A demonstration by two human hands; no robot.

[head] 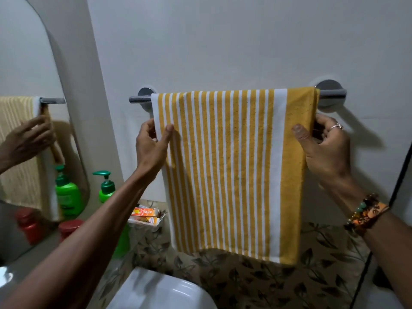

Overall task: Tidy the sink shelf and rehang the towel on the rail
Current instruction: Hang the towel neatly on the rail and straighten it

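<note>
Yellow-striped towel [231, 166] hung over rail [332, 93]; left hand [151, 143] pinched its left edge, right hand [323, 148] gripped its right edge.

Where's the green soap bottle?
In the head view the green pump bottle stands at lower left, between the mirror and the orange box, left of the striped towel hanging on the rail.
</note>
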